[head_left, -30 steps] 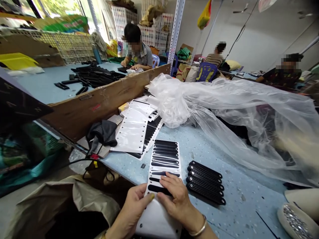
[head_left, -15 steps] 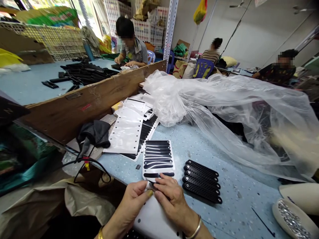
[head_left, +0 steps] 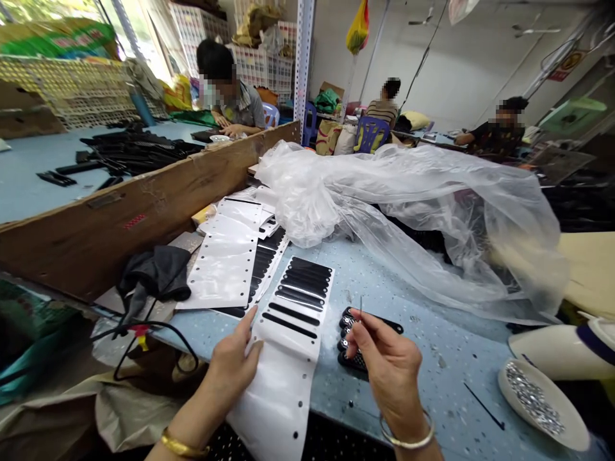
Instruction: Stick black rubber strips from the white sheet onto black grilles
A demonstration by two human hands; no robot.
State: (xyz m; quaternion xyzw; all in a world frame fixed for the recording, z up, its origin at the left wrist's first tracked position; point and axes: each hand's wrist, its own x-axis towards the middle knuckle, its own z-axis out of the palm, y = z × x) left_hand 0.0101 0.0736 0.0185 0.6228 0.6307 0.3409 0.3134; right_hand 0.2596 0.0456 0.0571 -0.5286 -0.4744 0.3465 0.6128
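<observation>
A white backing sheet [head_left: 283, 378] with black adhesive strips [head_left: 300, 296] near its far end lies in front of me, its near part reaching past the table edge. My left hand [head_left: 235, 362] is at the sheet's left edge, index finger stretched forward and thumb apart, touching the sheet. To the right, my right hand [head_left: 387, 358] is closed in a pinch on a thin strip [head_left: 361, 305], seen almost edge-on above the fingertips. Under and behind this hand lies a row of black textured handles [head_left: 353, 363] with round metal ends, partly hidden.
More strip sheets [head_left: 221, 256] lie by the wooden board [head_left: 144, 192] at left. Clear plastic film [head_left: 408, 173] covers the back. A bowl of shiny metal pieces [head_left: 533, 397] and a black stick [head_left: 483, 404] are at right. Several people work beyond.
My hands have parted: the right moved right to above the handles with the thin strip, the left moved to the sheet's left edge. The bent sheet has flattened, and the view has shifted right.
</observation>
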